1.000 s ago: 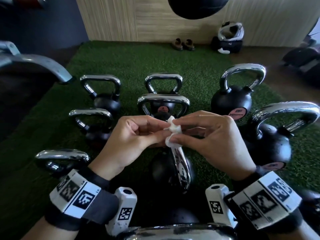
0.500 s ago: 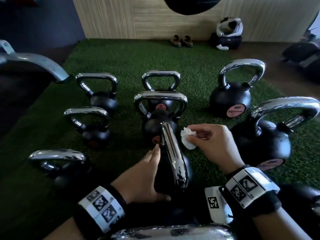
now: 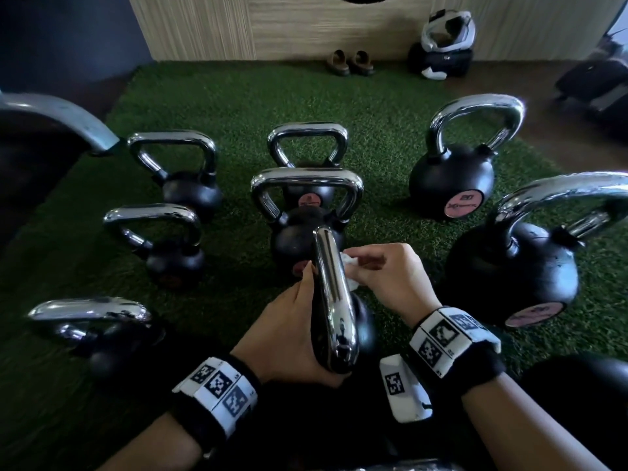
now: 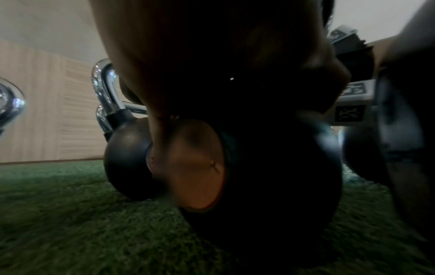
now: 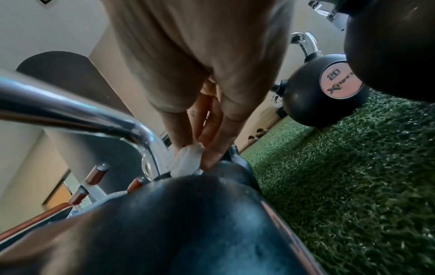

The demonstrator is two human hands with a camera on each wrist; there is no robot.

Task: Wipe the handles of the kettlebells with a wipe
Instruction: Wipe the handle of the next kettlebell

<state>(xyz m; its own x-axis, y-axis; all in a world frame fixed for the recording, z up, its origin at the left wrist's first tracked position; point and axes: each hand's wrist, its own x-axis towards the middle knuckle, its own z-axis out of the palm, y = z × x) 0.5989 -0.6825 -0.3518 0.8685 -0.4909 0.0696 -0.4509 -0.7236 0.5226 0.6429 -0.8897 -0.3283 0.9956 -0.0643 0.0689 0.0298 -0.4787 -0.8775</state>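
Note:
The near kettlebell's chrome handle points away from me, above its black body. My left hand cups the kettlebell's left side, fingers lying up along it and thumb curled under the handle's near end. My right hand pinches a small crumpled white wipe and holds it against the right side of the handle's far end. In the right wrist view the wipe sits between my fingertips where the handle bends down to the body. The left wrist view is mostly dark palm and kettlebell body.
Several other chrome-handled black kettlebells stand around on the green turf, the closest just ahead and a large one at the right. A 20-marked one stands further right. Shoes and a helmet on a bag lie by the wall.
Both hands held the wipe a second ago. My left hand let go and dropped onto the near kettlebell; my right hand carried the wipe down to the handle.

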